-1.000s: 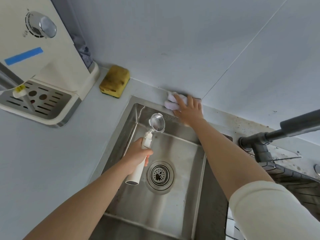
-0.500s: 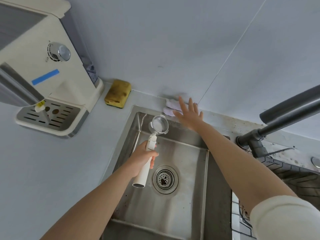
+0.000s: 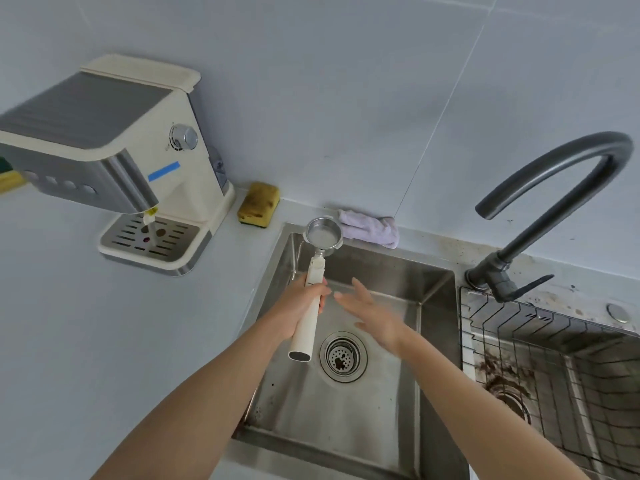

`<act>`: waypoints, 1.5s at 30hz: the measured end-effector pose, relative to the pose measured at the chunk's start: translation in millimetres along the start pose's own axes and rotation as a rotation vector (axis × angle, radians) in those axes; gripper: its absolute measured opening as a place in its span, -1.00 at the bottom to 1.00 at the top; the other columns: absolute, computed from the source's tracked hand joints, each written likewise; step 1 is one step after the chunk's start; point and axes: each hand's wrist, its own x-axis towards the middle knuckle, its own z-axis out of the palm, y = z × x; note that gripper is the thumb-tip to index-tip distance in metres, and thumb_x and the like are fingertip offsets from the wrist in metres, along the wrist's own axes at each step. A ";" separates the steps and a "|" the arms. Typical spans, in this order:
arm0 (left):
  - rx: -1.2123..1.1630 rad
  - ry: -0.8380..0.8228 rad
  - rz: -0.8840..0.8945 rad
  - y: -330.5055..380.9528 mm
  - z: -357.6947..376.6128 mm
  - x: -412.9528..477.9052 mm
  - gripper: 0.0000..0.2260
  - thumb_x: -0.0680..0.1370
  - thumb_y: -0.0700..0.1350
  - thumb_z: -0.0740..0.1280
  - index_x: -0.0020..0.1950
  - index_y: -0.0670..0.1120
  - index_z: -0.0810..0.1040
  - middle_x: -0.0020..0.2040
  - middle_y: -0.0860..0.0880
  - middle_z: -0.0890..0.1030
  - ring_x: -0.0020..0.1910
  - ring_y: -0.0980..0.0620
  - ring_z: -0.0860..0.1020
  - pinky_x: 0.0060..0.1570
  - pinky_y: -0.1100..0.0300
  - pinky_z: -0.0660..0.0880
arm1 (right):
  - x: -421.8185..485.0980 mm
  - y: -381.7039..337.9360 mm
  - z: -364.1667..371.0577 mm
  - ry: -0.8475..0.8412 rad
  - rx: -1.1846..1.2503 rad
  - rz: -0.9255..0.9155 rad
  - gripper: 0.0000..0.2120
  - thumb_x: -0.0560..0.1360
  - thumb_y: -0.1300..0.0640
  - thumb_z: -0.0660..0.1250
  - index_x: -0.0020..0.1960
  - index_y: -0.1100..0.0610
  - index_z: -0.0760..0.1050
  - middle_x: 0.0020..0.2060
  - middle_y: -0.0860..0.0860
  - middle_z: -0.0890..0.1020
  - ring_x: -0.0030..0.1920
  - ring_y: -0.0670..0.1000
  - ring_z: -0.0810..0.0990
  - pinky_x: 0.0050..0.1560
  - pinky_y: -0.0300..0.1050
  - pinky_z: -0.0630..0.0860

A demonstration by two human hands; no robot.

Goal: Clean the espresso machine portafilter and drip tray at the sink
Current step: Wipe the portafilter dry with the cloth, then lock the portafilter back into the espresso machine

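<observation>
Portafilter (image 3: 313, 289) is hanging over the sink (image 3: 363, 403), left hand (image 3: 301, 306) gripping it for rinsing, right hand (image 3: 375, 315) hovering open, empty.

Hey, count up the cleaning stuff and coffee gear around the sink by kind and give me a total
Sponges: 2, a yellow sponge beside the espresso machine, and another sponge at the left edge
Cloths: 1, lilac cloth
Portafilters: 1, portafilter
Espresso machines: 1
Total: 5

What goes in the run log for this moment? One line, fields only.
left hand: grips portafilter over sink | right hand: open, empty | cloth: on sink's back edge | faucet: no water visible
</observation>
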 end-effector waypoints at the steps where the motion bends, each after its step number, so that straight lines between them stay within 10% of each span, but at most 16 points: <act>1: 0.004 0.022 0.007 0.9 0.5 -3.9 -0.87 0.48 -0.28 0.25 -0.21 -0.07 0.41 -0.44 -0.02 0.41 -0.47 0.08 0.36 -0.41 0.27 0.33 | -6.6 1.2 7.5 -0.010 0.020 0.000 -0.26 0.53 -0.08 0.20 0.53 0.06 -0.16 0.49 0.03 0.18 0.48 0.03 0.19 0.44 -0.02 0.17; 13: -0.014 0.188 -0.028 0.5 -17.8 -47.9 -0.96 0.50 -0.19 0.25 -0.12 -0.06 0.46 -0.28 -0.04 0.40 -0.37 0.04 0.41 -0.37 0.23 0.36 | -27.5 1.1 73.9 -0.137 0.223 0.011 -0.62 0.48 0.25 0.33 0.26 0.21 0.34 0.01 0.15 0.57 -0.19 0.00 0.60 -0.09 -0.15 0.58; 45: 0.453 -0.156 0.058 -12.4 -398.7 -48.0 -0.71 0.47 -0.15 0.32 0.17 -0.05 0.39 0.00 -0.02 0.52 -0.14 0.03 0.55 -0.20 0.21 0.47 | 102.3 -110.0 425.8 0.076 0.543 0.042 -0.61 0.46 0.35 0.31 0.25 0.29 0.30 0.14 0.25 0.55 0.00 0.15 0.64 0.03 0.01 0.60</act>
